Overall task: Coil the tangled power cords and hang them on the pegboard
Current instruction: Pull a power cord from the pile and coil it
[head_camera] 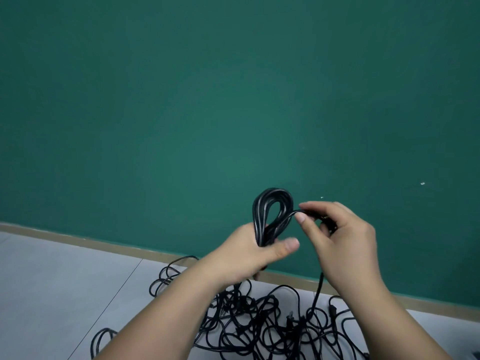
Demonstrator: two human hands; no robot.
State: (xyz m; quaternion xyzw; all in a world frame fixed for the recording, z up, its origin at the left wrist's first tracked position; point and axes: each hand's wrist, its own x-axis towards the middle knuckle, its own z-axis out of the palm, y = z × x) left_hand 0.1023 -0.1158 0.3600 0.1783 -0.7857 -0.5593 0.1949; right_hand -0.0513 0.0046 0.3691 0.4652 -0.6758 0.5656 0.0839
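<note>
The left grip (249, 252) hides the bottom of the coiled cord (274, 191). The arms (168, 307) cover part of the tangled cords (244, 305); the picture's edge cuts them off.

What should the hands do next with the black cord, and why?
Probably the right hand should bring its pinched strand over to the left hand, adding one more loop to the coil held there. The cord is not fully coiled: a length hangs down toward the tangled pile on the floor.
</note>
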